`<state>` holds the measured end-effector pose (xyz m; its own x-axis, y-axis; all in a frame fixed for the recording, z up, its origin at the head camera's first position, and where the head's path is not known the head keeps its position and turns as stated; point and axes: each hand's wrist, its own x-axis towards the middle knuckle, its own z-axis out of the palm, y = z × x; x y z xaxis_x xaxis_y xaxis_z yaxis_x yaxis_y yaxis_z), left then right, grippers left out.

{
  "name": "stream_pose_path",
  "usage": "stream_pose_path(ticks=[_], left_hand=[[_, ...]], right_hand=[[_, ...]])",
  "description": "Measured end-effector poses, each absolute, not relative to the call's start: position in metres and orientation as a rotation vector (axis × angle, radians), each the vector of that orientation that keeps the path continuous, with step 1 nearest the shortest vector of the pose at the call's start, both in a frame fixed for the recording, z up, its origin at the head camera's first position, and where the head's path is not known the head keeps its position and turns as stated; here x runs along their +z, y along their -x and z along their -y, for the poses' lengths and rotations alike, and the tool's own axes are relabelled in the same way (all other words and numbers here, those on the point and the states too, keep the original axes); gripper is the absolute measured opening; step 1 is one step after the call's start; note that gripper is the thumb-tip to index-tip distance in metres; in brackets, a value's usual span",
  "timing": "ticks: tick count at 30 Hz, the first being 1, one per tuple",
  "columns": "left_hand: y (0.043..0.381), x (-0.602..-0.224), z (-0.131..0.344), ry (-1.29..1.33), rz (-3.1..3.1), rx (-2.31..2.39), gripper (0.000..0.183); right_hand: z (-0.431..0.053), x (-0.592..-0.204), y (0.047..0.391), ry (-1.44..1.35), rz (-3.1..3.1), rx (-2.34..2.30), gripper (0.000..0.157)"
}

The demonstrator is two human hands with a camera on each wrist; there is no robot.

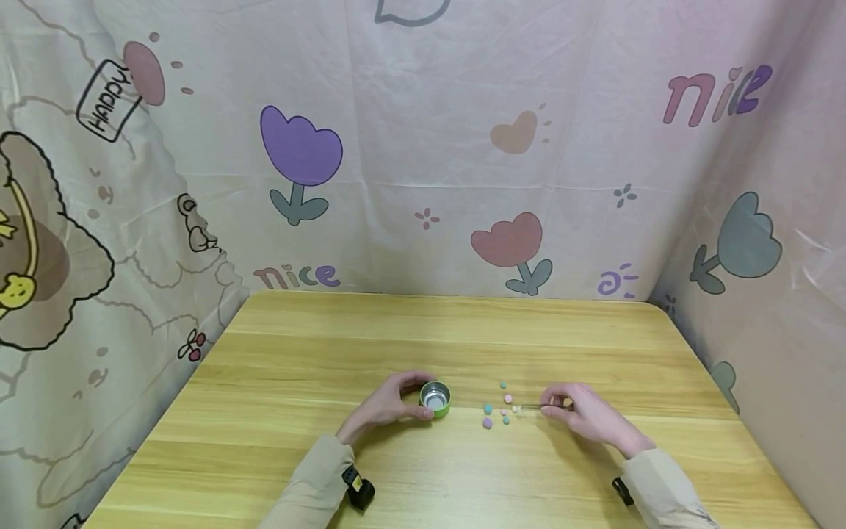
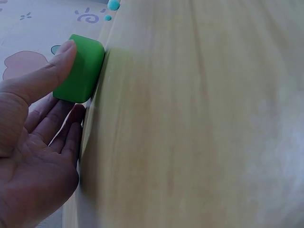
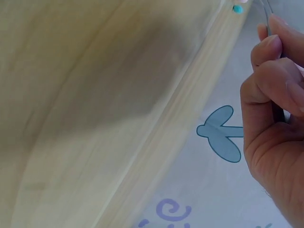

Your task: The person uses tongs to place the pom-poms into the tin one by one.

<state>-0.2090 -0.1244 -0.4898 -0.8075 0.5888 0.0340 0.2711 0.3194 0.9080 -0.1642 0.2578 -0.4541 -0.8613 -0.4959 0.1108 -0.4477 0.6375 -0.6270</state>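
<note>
My left hand (image 1: 390, 402) holds a small round green tin (image 1: 441, 414) upright on the table, thumb and fingers on either side of its wall. Its silver inside faces up in the head view and looks empty. Thin metal tweezers (image 1: 534, 406) are pinched in my right hand (image 1: 584, 413), their tips pointing left. The tips reach a small cream ball (image 1: 515, 409); whether they grip it I cannot tell. Around it lie several small balls, among them a blue ball (image 1: 487, 408), a purple ball (image 1: 487, 423) and a pink ball (image 1: 508, 399).
The wood-grain table (image 1: 317, 353) spreads out under both hands. A printed cloth (image 1: 410, 147) hangs behind it and along both sides. Dark wrist-worn devices sit at both sleeves, the left device (image 1: 359, 491) being the plainer to see.
</note>
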Motion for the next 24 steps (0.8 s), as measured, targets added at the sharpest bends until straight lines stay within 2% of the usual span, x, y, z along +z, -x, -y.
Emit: stream_pose_path(ticks=[11,24], left_hand=[[0.210,-0.491,0.125,-0.773,-2.290,1.482,0.063],[0.209,-0.491,0.124,-0.772,-2.285,1.486,0.062]], right_hand=[[-0.236,-0.445,0.169,0.815,-2.819,-1.055,0.007],[-0.168,-0.431,0.188,1.000,-2.782,-0.999,0.009]])
